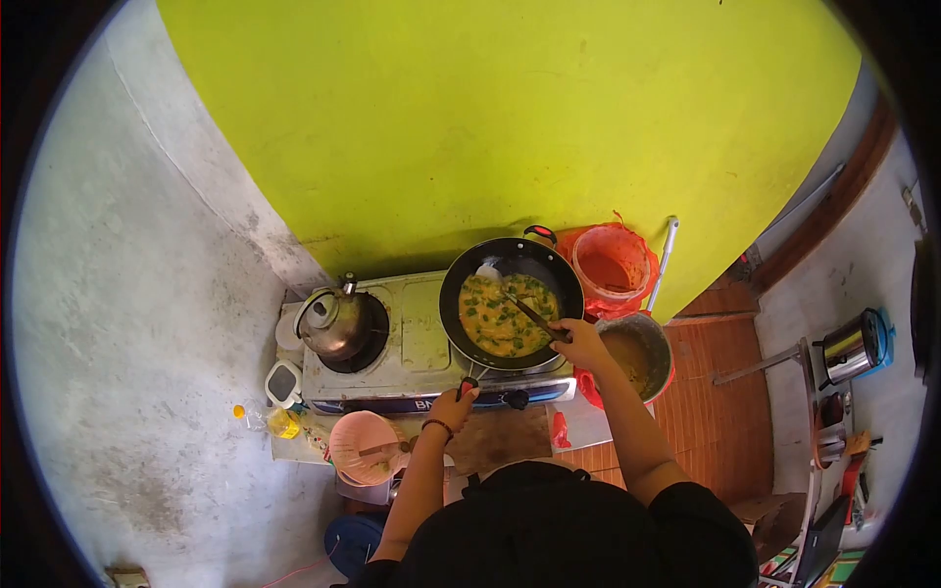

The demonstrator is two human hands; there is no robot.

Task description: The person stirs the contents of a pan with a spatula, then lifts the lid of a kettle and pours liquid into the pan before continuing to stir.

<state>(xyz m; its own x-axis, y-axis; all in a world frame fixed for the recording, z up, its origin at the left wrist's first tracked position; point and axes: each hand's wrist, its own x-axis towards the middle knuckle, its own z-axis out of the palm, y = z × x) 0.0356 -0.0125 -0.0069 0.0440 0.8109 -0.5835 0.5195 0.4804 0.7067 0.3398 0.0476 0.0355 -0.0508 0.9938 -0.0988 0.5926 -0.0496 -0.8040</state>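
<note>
A black wok (454, 306) sits on the right burner of a gas stove (424, 328). Inside it spreads a yellow, egg-like mixture (495, 328) dotted with green pieces. My left hand (451, 407) is closed around the wok's handle (468, 384) at the stove's front edge. In my right hand (580, 345) is a spatula (534, 316), its dark handle gripped from the right and its far end down in the mixture. Just right of the wok, beside my right forearm, stands a metal pot (642, 355) with a brownish content.
A metal kettle (333, 321) occupies the left burner. Behind the pot is a red-lined tub (613, 260). A pink basket (365, 443), a yellow-capped bottle (282, 423) and a wooden board (505, 439) lie in front. Shelving (818, 421) stands at the right; a green wall (510, 118) rises behind.
</note>
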